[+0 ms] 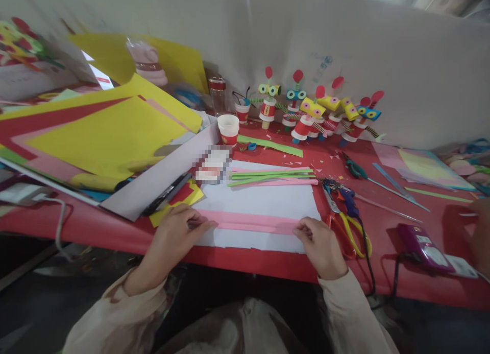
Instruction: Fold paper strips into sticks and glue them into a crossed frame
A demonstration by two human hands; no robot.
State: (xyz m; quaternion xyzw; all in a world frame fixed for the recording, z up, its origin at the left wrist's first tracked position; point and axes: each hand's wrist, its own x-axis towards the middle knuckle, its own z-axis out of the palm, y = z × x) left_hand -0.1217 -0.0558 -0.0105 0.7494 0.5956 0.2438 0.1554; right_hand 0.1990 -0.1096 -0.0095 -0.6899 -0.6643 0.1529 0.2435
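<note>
A long pink paper strip (pixel 250 222) lies across a white sheet (pixel 275 198) on the red tabletop, with a lengthwise crease or edge along it. My left hand (pixel 178 229) pinches its left end between thumb and fingers. At the opposite end, my right hand (pixel 316 241) has its fingertips closed on the strip. Just beyond it, thin green and pink paper strips (pixel 273 177) rest in a loose bundle on the sheet. Scissors with yellow handles (pixel 354 236) lie to the right of my right hand, beside a purple glue gun (pixel 348 201).
Large coloured paper sheets (pixel 103 134) are piled at the left. Several paper-cup figures (pixel 306 121) stand along the wall, near stacked paper cups (pixel 228 129). Green-handled pliers (pixel 354 166) and a purple device (pixel 424 246) lie at the right. Another person's hand (pixel 480 236) shows at the right edge.
</note>
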